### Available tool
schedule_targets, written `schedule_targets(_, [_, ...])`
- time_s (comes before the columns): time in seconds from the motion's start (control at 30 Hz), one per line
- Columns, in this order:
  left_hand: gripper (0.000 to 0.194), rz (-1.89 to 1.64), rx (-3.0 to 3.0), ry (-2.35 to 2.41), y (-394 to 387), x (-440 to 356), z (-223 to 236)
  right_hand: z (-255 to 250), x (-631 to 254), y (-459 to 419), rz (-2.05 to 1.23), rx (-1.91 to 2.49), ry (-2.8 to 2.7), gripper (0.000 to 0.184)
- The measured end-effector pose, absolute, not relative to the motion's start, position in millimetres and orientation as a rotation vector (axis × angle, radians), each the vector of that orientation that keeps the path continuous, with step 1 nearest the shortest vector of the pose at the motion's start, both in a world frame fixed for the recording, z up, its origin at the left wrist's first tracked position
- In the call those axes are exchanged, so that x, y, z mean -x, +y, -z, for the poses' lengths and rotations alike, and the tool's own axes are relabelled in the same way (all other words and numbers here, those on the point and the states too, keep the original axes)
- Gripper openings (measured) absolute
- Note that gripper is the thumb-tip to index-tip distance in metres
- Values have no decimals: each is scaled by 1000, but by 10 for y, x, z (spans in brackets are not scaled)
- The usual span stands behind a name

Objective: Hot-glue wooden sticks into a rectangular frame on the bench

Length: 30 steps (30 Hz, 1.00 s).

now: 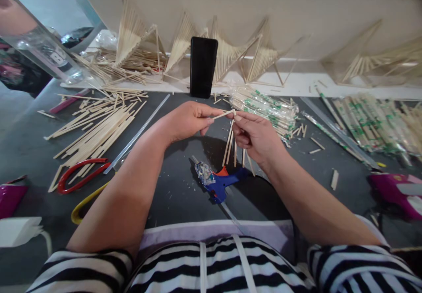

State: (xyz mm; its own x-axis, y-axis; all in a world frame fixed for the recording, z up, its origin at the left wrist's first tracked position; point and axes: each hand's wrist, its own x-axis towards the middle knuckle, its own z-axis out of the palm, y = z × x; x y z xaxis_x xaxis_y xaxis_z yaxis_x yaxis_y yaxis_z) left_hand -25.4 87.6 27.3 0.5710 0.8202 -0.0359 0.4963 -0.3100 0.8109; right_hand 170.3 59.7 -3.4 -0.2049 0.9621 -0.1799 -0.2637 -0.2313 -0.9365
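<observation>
My left hand (189,119) pinches one end of a short, thin wooden stick (224,115) between thumb and forefinger. At the stick's other end, my right hand (252,132) pinches it with thumb and fingertips. A small pale piece (234,113) meets the stick there at an angle; whether it is a second stick I cannot tell. Both hands are above the dark table. Below the right hand lie several loose sticks (228,148), partly hidden by it. Nearer my body rests a blue glue gun (219,187) with an orange trigger, its nozzle pointing left and away.
A black phone (203,66) stands upright at the back, before fan-shaped stick frames (229,53). Loose sticks (95,130) spread at left beside red (66,183) and yellow (76,211) looped handles. Wrapped stick bundles (263,108) lie behind my right hand, others (369,119) farther right.
</observation>
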Motion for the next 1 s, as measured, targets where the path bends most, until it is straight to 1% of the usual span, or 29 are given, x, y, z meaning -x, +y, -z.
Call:
schedule_targets(0.33, [43, -429, -1929, 1079, 919, 295, -226, 128, -1677, 629, -1648, 999, -955, 19])
schedule_targets(0.6, [44, -369, -1939, 1111, 909, 302, -286, 99, -1642, 630, -1678, 1006, -910, 28])
schedule_targets(1.0, [44, -393, -1981, 1103, 928, 329, -239, 96, -1653, 625, -1688, 987, -917, 25])
